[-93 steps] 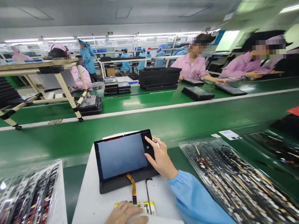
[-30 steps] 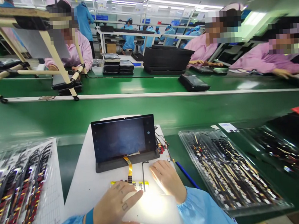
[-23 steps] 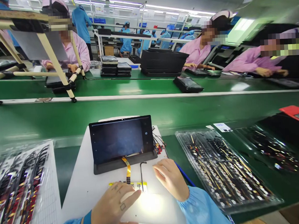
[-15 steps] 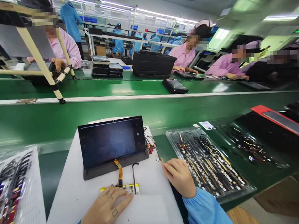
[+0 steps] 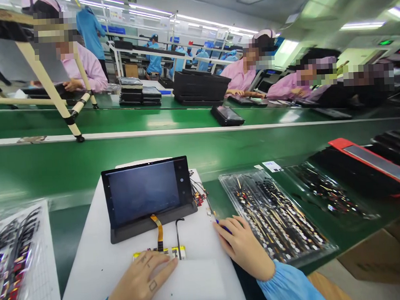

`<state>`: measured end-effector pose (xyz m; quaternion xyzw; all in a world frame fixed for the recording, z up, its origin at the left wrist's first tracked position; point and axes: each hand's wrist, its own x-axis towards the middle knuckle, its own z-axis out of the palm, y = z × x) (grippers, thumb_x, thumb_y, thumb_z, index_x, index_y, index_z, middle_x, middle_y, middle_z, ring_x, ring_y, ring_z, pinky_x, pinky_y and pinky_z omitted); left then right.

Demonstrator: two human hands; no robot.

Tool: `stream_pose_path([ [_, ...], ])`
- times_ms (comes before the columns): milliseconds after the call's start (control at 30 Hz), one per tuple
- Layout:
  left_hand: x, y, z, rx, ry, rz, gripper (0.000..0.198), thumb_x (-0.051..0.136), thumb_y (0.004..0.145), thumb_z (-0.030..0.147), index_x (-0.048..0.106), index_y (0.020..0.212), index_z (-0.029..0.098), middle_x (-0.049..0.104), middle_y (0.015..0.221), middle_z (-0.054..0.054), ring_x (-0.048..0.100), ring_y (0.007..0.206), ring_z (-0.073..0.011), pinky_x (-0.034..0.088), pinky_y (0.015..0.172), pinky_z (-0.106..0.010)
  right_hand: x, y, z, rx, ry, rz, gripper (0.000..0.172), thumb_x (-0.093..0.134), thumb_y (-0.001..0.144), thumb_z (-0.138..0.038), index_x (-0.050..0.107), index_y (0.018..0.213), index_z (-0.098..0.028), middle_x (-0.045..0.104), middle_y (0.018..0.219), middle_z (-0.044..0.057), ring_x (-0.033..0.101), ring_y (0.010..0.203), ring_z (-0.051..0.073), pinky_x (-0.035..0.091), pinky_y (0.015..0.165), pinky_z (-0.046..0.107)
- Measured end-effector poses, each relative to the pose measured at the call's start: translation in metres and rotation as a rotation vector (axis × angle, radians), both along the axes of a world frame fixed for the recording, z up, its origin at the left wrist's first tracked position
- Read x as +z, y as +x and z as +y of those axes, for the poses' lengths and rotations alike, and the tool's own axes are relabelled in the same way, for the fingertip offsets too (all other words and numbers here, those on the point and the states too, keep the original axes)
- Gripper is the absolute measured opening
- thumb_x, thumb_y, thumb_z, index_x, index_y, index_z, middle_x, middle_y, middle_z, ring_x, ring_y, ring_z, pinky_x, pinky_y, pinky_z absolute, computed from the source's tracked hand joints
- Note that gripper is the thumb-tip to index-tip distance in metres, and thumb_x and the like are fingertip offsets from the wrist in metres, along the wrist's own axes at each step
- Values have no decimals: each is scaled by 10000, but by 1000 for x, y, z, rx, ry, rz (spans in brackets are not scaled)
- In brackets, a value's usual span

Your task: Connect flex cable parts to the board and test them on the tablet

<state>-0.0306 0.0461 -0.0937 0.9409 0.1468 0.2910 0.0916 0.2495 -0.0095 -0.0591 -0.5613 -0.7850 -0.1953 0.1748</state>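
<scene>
My left hand is closed over the left end of a white, slightly see-through block, thumb at its near edge. The block lies over a yellow-edged battery-like pack, mostly hidden. An orange ribbon cable runs from there to a propped tablet screen, which is lit with a dim camera-like picture. Beside it stands a thin black cable with a bent end. My right hand pinches a slim blue pen-like tool at the white board's right edge, near small loose parts.
A clear tray of small cable parts lies right, with another tray beyond. More bagged parts lie left. A red-framed item sits far right. Across the green bench, people in pink work beside black stacks.
My right hand has shifted slightly toward me, and the blue tool now shows under its fingers. My left hand stays on the white block. The whole view has moved a little.
</scene>
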Motion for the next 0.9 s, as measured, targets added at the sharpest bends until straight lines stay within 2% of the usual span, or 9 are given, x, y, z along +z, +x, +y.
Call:
stream_pose_path([
  [200, 5, 4, 1, -22, -23, -2, 471, 473, 875, 437, 445, 1229, 128, 655, 973, -117, 619, 871, -216, 509, 770, -348, 8, 0, 5, 33, 144, 129, 148, 448, 866, -137, 531, 783, -227, 591, 685, -21, 538, 639, 131, 409, 707, 326],
  [300, 6, 6, 0, -25, -47, -5, 558, 542, 828, 478, 406, 1248, 137, 651, 963, -108, 618, 865, -211, 503, 770, -344, 1, -4, 18, 99, 198, 228, 124, 467, 860, -128, 506, 784, -218, 570, 651, -27, 526, 617, 126, 421, 696, 318],
  [400, 5, 8, 1, -21, -51, -16, 575, 536, 817, 510, 398, 1238, 143, 648, 952, -109, 618, 848, -207, 494, 760, -332, -10, -14, 38, 158, 238, 315, 120, 446, 855, -110, 522, 880, -199, 586, 711, 6, 540, 701, 150, 437, 686, 317],
  [533, 2, 10, 3, -36, -16, -13, 593, 494, 814, 563, 400, 1220, 140, 648, 924, -109, 616, 806, -205, 482, 721, -321, -22, -33, 68, 242, 214, 348, 265, 435, 854, -141, 512, 1108, -162, 607, 917, 71, 552, 874, 185, 457, 743, 340],
  [633, -2, 11, 2, -43, -18, 4, 583, 495, 820, 548, 401, 1222, 137, 648, 934, -102, 611, 801, -200, 473, 715, -319, -26, -47, 81, 324, 196, 298, 298, 438, 850, -136, 505, 1141, -153, 618, 991, 68, 539, 950, 193, 435, 805, 347],
  [767, -4, 11, -1, -49, -37, -2, 548, 528, 825, 490, 419, 1220, 126, 644, 949, -100, 601, 813, -197, 462, 716, -318, -26, -58, 83, 367, 167, 230, 289, 421, 867, -135, 496, 1146, -144, 640, 1023, 27, 521, 1015, 201, 369, 882, 363],
  [900, 0, 12, -2, -45, -50, -1, 526, 524, 833, 478, 432, 1213, 127, 643, 953, -102, 596, 823, -197, 455, 727, -320, -26, -62, 78, 355, 130, 213, 261, 394, 889, -174, 492, 1125, -122, 639, 1048, 26, 525, 1019, 205, 348, 884, 362],
])
